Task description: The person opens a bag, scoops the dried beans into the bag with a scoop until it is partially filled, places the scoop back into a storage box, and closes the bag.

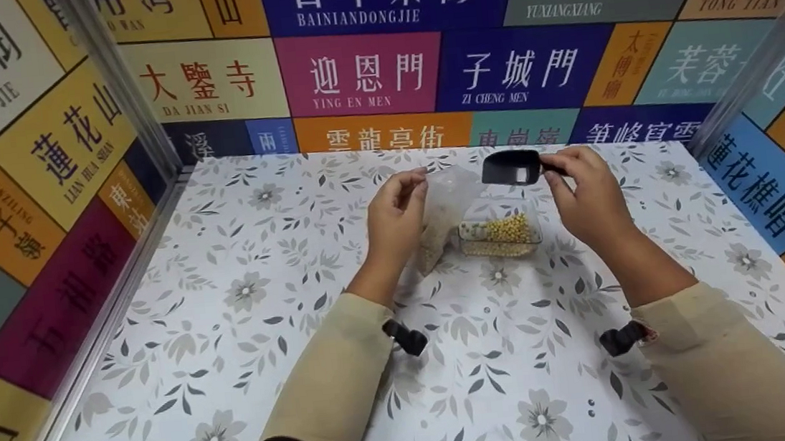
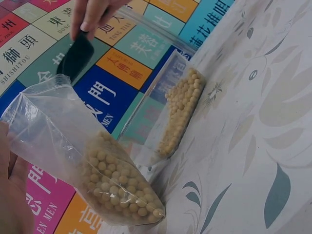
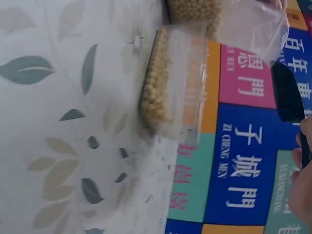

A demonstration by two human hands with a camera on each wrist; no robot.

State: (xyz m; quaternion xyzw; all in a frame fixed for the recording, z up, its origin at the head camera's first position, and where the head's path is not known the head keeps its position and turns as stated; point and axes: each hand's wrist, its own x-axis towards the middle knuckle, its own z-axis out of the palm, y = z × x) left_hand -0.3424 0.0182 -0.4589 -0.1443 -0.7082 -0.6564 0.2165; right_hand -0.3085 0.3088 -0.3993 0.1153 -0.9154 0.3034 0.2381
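My left hand (image 1: 394, 217) grips the upper edge of a clear plastic bag (image 1: 453, 189), which stands on the table with pale yellow beans (image 2: 119, 183) in its lower part. Between the fingers of my right hand (image 1: 590, 194) is the handle of a small black scoop (image 1: 506, 168). The scoop is held in the air close to the bag's mouth, and no beans show in it. Below it and right beside the bag stands a clear rectangular plastic box (image 3: 187, 87), partly filled with the same beans (image 1: 507, 229).
A table (image 1: 296, 417) with a printed leaf-and-flower cover lies under everything. Colourful panels with street names (image 1: 360, 72) rise behind it and along both sides, meeting at metal corner posts (image 1: 127, 80). Each sleeve carries a black wrist device (image 1: 405, 337).
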